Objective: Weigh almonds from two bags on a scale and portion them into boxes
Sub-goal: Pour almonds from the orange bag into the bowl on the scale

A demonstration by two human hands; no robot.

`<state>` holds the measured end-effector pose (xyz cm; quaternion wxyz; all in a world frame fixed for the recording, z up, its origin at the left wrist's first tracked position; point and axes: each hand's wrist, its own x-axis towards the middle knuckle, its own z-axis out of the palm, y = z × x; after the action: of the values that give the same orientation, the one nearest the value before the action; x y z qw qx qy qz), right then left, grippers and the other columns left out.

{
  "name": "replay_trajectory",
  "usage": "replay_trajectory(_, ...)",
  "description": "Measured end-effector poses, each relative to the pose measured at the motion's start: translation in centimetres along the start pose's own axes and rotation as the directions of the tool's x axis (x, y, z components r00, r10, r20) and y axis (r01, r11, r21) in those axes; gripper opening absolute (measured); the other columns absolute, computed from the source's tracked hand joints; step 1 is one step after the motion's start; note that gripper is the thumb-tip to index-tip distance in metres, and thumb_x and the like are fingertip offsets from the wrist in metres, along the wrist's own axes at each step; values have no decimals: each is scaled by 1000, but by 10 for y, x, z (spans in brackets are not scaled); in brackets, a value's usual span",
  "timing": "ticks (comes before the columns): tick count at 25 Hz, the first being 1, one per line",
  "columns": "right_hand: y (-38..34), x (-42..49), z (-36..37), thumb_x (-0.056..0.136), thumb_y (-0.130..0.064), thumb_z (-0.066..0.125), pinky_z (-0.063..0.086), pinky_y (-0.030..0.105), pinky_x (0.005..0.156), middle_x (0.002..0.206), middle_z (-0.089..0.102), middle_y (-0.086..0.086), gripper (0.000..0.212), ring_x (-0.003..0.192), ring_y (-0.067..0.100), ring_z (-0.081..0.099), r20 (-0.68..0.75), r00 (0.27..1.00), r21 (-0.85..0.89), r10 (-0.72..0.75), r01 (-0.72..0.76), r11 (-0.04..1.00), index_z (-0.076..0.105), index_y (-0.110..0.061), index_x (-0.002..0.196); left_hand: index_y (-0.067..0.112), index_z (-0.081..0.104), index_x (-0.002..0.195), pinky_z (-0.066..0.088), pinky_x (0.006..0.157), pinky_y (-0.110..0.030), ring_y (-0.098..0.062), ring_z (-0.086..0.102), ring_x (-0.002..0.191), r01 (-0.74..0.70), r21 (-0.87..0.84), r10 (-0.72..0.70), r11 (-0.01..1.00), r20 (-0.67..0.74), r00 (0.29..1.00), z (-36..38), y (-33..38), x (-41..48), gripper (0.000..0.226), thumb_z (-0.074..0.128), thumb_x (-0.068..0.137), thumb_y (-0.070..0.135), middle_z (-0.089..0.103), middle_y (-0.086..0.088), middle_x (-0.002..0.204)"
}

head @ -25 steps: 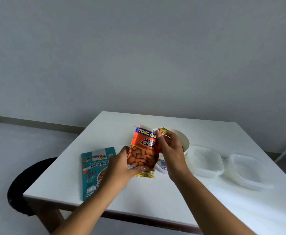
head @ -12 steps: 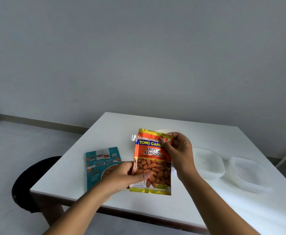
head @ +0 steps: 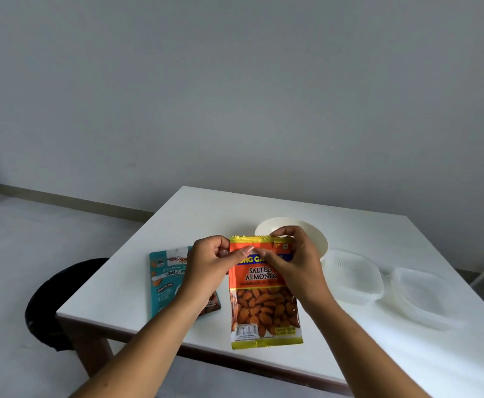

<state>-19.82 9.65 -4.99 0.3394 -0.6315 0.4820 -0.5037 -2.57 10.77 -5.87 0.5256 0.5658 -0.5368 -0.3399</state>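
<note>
Both my hands, left hand (head: pixel 210 261) & right hand (head: pixel 294 255), pinch the orange almond bag (head: pixel 265 300) at its top seal. Risk: hard tear, almonds scatter past bowl (head: pixel 318 239) behind my right hand.

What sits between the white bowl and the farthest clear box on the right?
In the head view, another clear box lies between the white bowl and the far clear box.

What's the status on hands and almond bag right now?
Left hand and right hand both pinching top edge of orange almond bag, bag upright, not visibly torn. Teal bag flat on table. Nothing blocking.
</note>
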Motion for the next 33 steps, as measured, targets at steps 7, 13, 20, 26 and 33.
replay_trajectory(7,10,-4,0,86,-21,65,61,31,71,102,69,6,41,88,18,71,111,989,222,95,-118,968,46,-26,122,13,70,79,60,73,-41,-18,74,74,76,-217,-76,973,5,997,-10,-11,-1,14,68,83,27,77,-9,78)
replay_trajectory(13,65,-33,34,83,-9,69,58,25,71,105,61,12,52,87,17,68,244,946,110,212,-244,964,43,-24,125,17,68,74,60,73,-43,-24,72,74,149,-170,-189,974,-246,951,-26,-66,11,18,66,89,26,74,-1,70)
replay_trajectory(20,98,-27,55,87,-5,59,51,13,75,103,67,4,24,89,12,63,11,997,-213,74,-70,975,65,-12,110,13,35,147,35,110,-40,-28,28,144,-17,566,112,824,-134,985,-5,-99,3,63,58,92,34,33,-6,154)
replay_trajectory(26,105,-32,63,90,-14,57,47,30,92,108,57,7,24,102,21,52,39,998,-420,-52,64,905,64,-7,112,20,62,127,27,109,-56,-30,46,134,-269,847,184,458,206,961,17,-119,-16,55,30,91,47,54,-6,141)
replay_trajectory(33,102,-32,-2,81,-10,64,41,43,92,127,47,14,38,115,34,41,-303,946,-646,-118,-113,755,55,-12,117,23,47,141,16,115,-56,-25,38,141,-260,853,133,452,224,965,15,-127,-16,65,14,92,52,44,-3,150)
